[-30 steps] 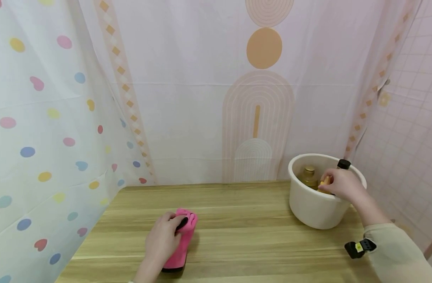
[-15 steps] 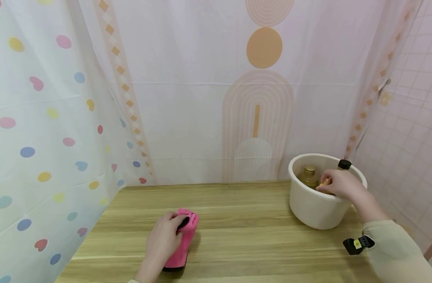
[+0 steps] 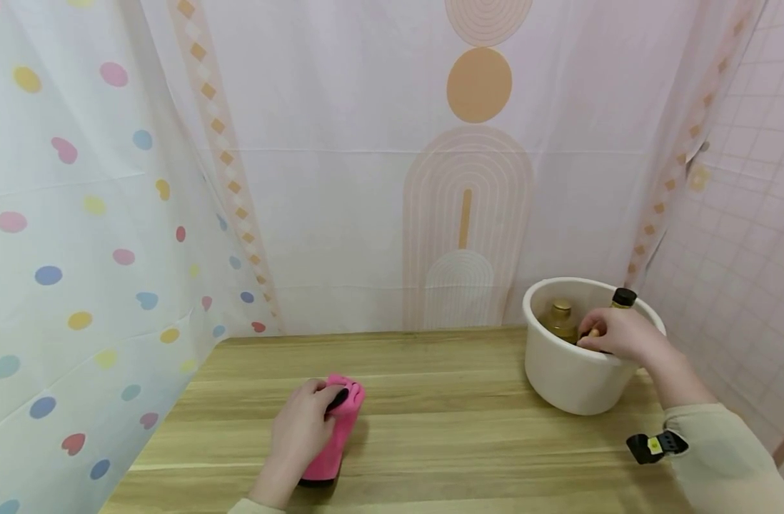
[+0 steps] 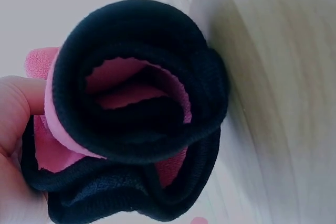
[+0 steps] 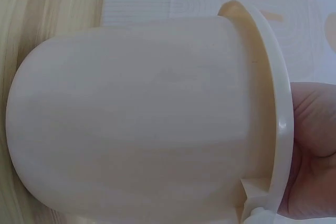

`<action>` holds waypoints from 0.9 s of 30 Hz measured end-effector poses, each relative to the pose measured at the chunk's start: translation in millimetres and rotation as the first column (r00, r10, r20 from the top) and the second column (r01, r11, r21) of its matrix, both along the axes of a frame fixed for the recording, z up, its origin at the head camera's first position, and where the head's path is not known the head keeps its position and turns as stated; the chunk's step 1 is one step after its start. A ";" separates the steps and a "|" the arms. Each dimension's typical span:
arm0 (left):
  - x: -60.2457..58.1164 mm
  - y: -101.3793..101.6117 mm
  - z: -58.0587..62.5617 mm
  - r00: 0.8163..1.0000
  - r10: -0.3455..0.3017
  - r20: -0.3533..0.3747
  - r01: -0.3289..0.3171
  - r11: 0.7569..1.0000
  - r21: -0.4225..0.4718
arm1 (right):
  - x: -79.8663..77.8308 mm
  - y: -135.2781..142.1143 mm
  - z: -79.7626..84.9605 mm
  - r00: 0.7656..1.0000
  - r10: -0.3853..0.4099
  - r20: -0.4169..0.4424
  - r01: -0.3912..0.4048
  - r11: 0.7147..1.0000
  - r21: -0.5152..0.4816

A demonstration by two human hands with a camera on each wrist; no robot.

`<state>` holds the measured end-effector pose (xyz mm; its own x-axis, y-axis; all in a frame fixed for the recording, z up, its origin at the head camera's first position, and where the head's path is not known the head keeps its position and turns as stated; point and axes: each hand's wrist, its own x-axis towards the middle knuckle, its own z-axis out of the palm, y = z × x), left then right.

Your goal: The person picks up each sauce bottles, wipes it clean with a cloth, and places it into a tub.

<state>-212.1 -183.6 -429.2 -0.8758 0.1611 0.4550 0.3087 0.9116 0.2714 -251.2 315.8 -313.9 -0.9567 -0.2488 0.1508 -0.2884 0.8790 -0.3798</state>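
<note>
My left hand (image 3: 302,428) grips a pink fabric bundle (image 3: 337,435) with black trim, standing on the table at left of centre. In the left wrist view the rolled bundle (image 4: 110,77) shows layered pink cloth inside black knit edging. My right hand (image 3: 620,334) reaches over the near rim of a white bucket (image 3: 575,382), its fingers curled inside. They pinch a small orange-tan thing (image 3: 594,333), mostly hidden. In the right wrist view the bucket's outer wall (image 5: 142,114) covers the fingertips, while part of the hand (image 5: 315,150) shows beyond the rim.
Inside the bucket stand a golden-brown bottle (image 3: 560,321) and a black-capped bottle (image 3: 623,298), partly behind my right hand. Below them is the wood-grain table (image 3: 443,428). A patterned curtain (image 3: 340,178) hangs along its back edge, and a dotted curtain (image 3: 109,300) at left.
The fingers of my right hand have shifted slightly inside the bucket, and less of the orange thing shows. My left hand and the pink bundle have moved a little right and farther away.
</note>
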 end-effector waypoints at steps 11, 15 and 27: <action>-2.5 1.9 2.4 1.000 -0.008 0.011 0.008 1.000 -0.007 | 8.1 5.1 7.5 0.999 0.041 -0.003 -0.041 0.999 -0.022; -5.9 1.5 6.1 1.000 -0.017 0.011 0.017 1.000 -0.020 | 11.1 3.6 13.5 0.998 0.040 -0.045 -0.042 0.999 -0.023; -22.8 12.2 8.5 0.999 -0.031 0.036 0.036 0.989 -0.145 | 27.7 -17.0 24.5 0.971 0.073 -0.228 -0.084 0.996 -0.038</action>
